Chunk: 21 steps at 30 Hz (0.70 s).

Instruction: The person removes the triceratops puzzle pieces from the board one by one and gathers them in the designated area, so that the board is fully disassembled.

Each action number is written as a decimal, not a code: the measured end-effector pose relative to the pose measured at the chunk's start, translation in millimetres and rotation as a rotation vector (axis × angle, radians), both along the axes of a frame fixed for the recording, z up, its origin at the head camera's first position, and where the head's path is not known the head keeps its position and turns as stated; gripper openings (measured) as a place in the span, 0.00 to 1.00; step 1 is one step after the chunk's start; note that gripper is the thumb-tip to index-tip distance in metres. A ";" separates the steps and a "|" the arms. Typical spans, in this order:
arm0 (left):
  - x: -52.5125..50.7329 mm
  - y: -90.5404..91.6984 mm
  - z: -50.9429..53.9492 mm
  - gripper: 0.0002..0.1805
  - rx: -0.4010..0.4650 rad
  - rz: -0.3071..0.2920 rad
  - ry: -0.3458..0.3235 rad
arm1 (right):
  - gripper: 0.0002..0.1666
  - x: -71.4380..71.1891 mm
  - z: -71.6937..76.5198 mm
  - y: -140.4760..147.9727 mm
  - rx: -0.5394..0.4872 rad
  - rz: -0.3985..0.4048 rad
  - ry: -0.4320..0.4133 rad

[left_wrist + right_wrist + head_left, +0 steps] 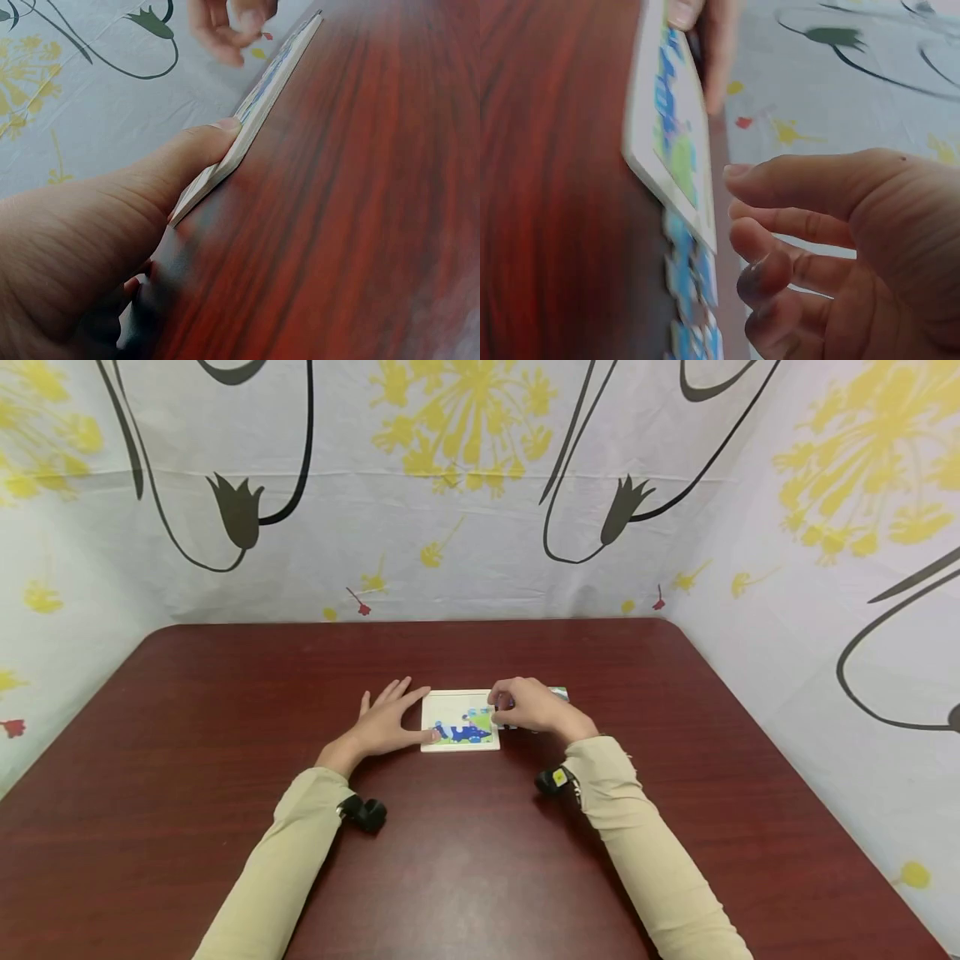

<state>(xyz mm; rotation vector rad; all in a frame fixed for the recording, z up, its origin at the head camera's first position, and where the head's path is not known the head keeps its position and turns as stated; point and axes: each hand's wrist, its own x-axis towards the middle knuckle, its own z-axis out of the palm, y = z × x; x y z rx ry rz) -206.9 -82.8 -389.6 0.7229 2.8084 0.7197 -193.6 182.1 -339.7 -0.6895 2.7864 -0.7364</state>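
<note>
Jigsaw tray (461, 693), one: shallow, rectangular, pale-rimmed. It is being borne flat by the worktop (450, 860), near the middle of the head view, between the two hands. Blue and green picture parts are being displayed along its near portion and toward its right side; a white ground is being exposed at its far left.

Jigsaw pieces (680, 279), several: thin, knobbed, chiefly blue and white. They are being borne by the worktop just beside the tray's right edge, and in the head view are being partly covered by the right hand; their exact number cannot be told.

Left hand (378, 727): is being set at the tray's left edge, the thumb being pressed on the near left part of the rim, the forefinger being stretched to the far left corner. Its grip is being spread wide, the tray being touched rather than enclosed.

Right hand (532, 706): is being held by the tray's right edge, near the pieces. Its grip is being shown released, the fingers loosely bent, a small gap being seen between thumb and forefinger in the right wrist view.

Beige sleeves (307, 827), two: are being worn, a black wrist camera (363, 815) being strapped at each cuff.

Printed cloth (487, 552), white: is being hung behind the worktop, yellow blooms and dark tulips being featured.
</note>
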 end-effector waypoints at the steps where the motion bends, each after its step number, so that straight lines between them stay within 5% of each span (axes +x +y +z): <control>1: 0.3 0.1 0.5 0.47 0.001 0.003 -0.003 | 0.14 -0.5 -1.0 -5.0 0.015 0.002 -0.001; 11: 2.3 -0.5 -1.8 0.47 0.000 0.014 -0.014 | 0.08 -3.4 -7.9 -31.0 0.146 -0.010 0.003; 21: -2.3 1.4 -2.4 0.47 0.014 0.009 -0.001 | 0.13 -4.9 -4.9 -27.8 0.215 -0.002 0.037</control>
